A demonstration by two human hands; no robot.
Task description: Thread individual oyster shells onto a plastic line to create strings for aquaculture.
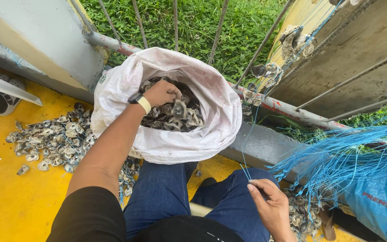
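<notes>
My left hand (161, 92) reaches into a white woven sack (211, 130) full of grey oyster shells and grips one shell (178, 109) at its fingertips. A watch with a pale strap sits on that wrist. My right hand (270, 204) rests above my right knee and pinches a thin blue string (246, 148) that runs up to shells strung along the railing (265, 74). My legs in blue jeans are below the sack.
A pile of loose shells (52, 140) lies on the yellow floor at left. A bundle of blue strings (350, 157) hangs at right over a blue bag (381, 201). More shells (303, 215) lie by my right hand. Metal railing bars and grass are beyond. Another person's shoe (7, 101) is at far left.
</notes>
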